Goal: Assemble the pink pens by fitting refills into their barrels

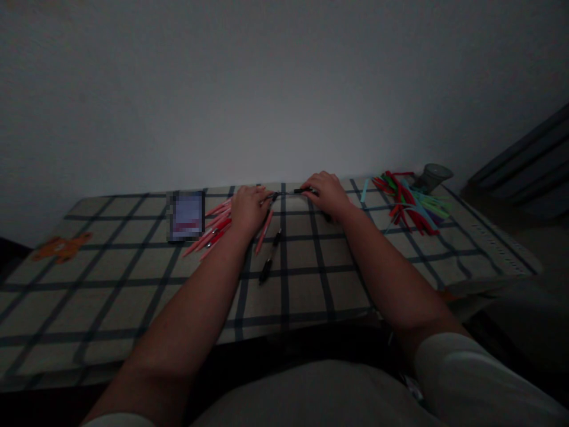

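Observation:
Near the table's far edge, my left hand (251,209) is closed, its fingertips on a dark, thin pen part. Facing it, my right hand (326,193) pinches a black pen piece (303,190). A thin greyish length spans the gap between the two hands; whether it joins both pieces is too dim to tell. Beside and partly beneath my left forearm lie several pink and red pens (208,238). One pink pen (264,233) sits just below my left hand. A black pen with a clear middle (269,258) lies slanted between my forearms. A dark object under my right hand is mostly hidden.
A blurred device with a lit screen (187,214) lies left of the pens. To the right are a pile of coloured strips (411,204), a single light-blue strip (365,190) and a grey cup (434,175). A checked cloth (306,284) covers the table; a wall stands behind.

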Demonstrator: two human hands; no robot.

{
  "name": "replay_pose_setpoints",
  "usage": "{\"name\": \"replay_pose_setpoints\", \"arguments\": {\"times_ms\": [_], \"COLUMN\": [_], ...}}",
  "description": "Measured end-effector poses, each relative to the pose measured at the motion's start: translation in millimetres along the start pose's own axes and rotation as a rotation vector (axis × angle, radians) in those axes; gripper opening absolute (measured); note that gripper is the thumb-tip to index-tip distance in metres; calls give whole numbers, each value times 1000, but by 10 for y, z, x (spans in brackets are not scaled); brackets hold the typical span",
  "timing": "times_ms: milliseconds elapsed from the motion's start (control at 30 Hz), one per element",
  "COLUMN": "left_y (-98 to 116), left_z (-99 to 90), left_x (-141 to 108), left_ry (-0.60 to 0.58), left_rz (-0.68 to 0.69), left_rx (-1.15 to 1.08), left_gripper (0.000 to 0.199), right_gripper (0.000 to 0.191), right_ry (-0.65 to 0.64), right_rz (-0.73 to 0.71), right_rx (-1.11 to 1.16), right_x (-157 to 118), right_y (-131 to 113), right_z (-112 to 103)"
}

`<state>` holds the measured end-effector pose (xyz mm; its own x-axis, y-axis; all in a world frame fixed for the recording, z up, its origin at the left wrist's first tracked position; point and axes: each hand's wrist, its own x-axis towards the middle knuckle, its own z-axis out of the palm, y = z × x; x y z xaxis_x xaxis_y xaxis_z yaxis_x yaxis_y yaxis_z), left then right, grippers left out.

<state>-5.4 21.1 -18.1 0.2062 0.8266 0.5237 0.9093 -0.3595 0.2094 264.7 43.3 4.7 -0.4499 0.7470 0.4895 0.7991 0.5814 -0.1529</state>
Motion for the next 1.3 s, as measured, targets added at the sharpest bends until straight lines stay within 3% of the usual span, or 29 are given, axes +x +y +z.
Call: {"name": "replay_pose_setpoints", "arguments": {"times_ms": [233,500,800,967,1133,1300], "left_y": [12,116,65,49,45,47], "left_z": [-6,-23,30,10,0,-12], "left_x": [1,-31,-31,-20,-9,-9], "left_ry": [-16,-96,-101,-92,-88,-65], "left_rz": [3,71,104,143,157,102], "left_rx": [6,28,-37,-55,-19,16], "left_gripper": [29,32,31,33,31,31], "right_gripper": [18,16,14,19,36,32], "right_ry": [-12,-42,-38,-60,-146,-64], "right_rz": [-35,-94,-142,-122,-109,-54], "right_rx": [36,27,29,100,90,160], "right_x": [-5,16,11,16,40,20], "right_y": [-54,-211,-285,-241,-202,-190], "right_z": [-14,115,96,175,260,213]}}
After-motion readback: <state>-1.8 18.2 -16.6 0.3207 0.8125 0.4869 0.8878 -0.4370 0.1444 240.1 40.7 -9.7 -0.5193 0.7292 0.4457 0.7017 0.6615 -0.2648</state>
